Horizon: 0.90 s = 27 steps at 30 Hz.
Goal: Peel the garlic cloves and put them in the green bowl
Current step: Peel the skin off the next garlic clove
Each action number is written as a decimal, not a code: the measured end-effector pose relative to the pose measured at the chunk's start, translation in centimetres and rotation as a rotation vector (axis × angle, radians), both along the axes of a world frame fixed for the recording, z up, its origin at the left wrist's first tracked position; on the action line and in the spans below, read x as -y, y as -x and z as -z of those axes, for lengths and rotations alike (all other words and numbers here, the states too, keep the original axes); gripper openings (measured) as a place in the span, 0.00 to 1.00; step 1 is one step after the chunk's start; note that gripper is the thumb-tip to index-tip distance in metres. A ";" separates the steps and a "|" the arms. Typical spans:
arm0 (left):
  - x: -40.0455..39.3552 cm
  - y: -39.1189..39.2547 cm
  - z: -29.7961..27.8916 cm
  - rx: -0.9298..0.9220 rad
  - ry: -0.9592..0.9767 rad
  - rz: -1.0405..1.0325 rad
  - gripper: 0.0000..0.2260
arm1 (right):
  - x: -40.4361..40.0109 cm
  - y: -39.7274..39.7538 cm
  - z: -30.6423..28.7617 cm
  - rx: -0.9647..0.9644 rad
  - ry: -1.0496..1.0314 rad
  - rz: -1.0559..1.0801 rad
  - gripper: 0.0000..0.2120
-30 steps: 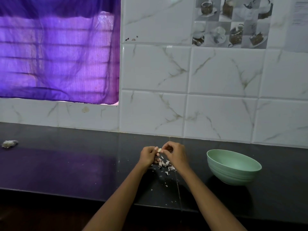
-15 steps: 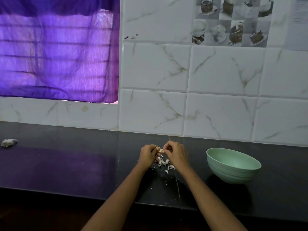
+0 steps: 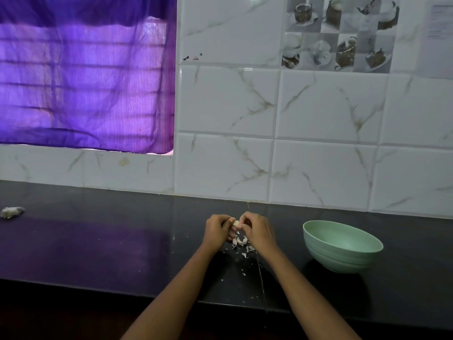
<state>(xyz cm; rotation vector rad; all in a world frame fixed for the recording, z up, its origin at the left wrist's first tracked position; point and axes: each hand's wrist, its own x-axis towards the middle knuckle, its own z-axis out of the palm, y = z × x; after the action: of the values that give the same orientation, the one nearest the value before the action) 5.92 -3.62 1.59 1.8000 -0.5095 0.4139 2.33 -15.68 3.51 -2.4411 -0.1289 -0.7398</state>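
Garlic clove (image 3: pixel 236 223): pale, small, pinched between both hands above the dark counter (image 3: pixel 98 241), mid-frame. Left hand (image 3: pixel 217 230) fingers curled tight round its left end; right hand (image 3: pixel 257 231) fingertips nip the right end. No gap between hands beyond the clove itself. How much skin is left on it cannot be told.

Peel scraps (image 3: pixel 241 242) lie on the counter directly under the hands, finer flecks trailing toward the front edge. Green bowl (image 3: pixel 342 246) stands upright to the right, near but apart from the right hand; bare counter between them. Counter's front edge runs under the forearms; tiled wall (image 3: pixel 318 119) behind. A whitish clump (image 3: pixel 11 212) sits far left, well apart.

Against a second ago: hands in the same spot, same two-handed pinch; bowl and scraps unmoved.
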 end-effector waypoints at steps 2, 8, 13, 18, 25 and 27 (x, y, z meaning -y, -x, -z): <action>0.0 0.0 -0.1 -0.007 0.023 -0.009 0.12 | -0.1 0.1 0.0 0.003 -0.009 -0.040 0.07; 0.0 -0.5 0.2 -0.064 0.096 -0.016 0.12 | -0.1 0.1 0.3 0.018 -0.013 -0.008 0.05; 0.0 -0.6 0.0 -0.086 0.159 -0.023 0.10 | -0.1 0.2 0.0 0.011 -0.077 0.028 0.08; 0.2 -0.3 0.0 -0.099 0.109 0.060 0.09 | -0.1 0.3 0.2 0.032 -0.009 0.072 0.05; 0.0 -0.6 0.3 -0.048 0.036 0.087 0.06 | -0.1 0.6 -0.1 0.037 -0.017 0.083 0.09; 0.0 -0.8 0.5 -0.006 -0.037 0.077 0.07 | -0.1 0.7 -0.1 0.034 -0.020 0.082 0.10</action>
<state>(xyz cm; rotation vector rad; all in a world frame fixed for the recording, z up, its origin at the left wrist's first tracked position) 6.68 -3.60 1.11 1.8107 -0.5840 0.3477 1.66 -15.58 3.64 -2.4278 -0.0343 -0.8148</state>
